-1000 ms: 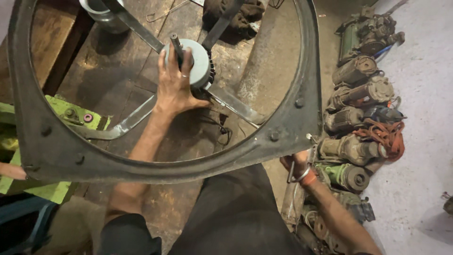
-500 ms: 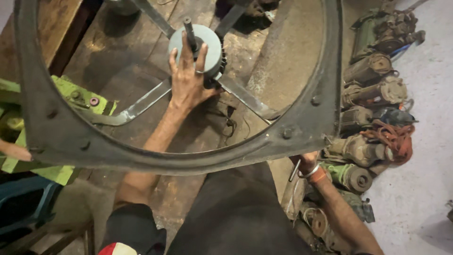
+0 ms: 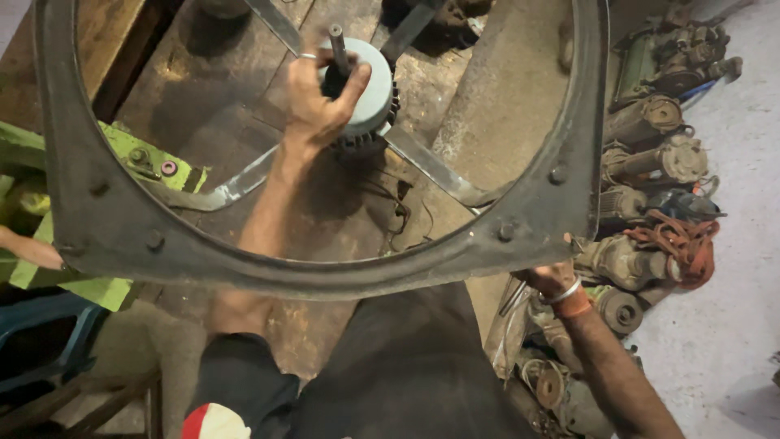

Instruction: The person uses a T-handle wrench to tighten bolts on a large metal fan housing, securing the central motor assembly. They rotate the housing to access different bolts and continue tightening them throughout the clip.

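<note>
Overhead, head view:
Left hand [image 3: 318, 97]: fingers curled around the pale round motor [image 3: 370, 97] and its upright shaft [image 3: 339, 47], at the middle of the frame
Frame [image 3: 244, 264]: big dark metal ring, flat arms running to the motor, held over the worn bench [image 3: 203, 106]
Right hand [image 3: 552, 280]: clamped on the ring's lower right rim
Old motors [image 3: 650, 162]: piled on the floor, right

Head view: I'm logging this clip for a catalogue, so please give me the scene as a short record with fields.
setting: workshop, worn wooden bench
left hand: wrapped around the pale motor at the shaft
right hand: at the lower right corner of the dark metal frame
frame: round opening, flat metal arms running to the motor
right side: old motors piled on the floor
far left: green machine part
</note>
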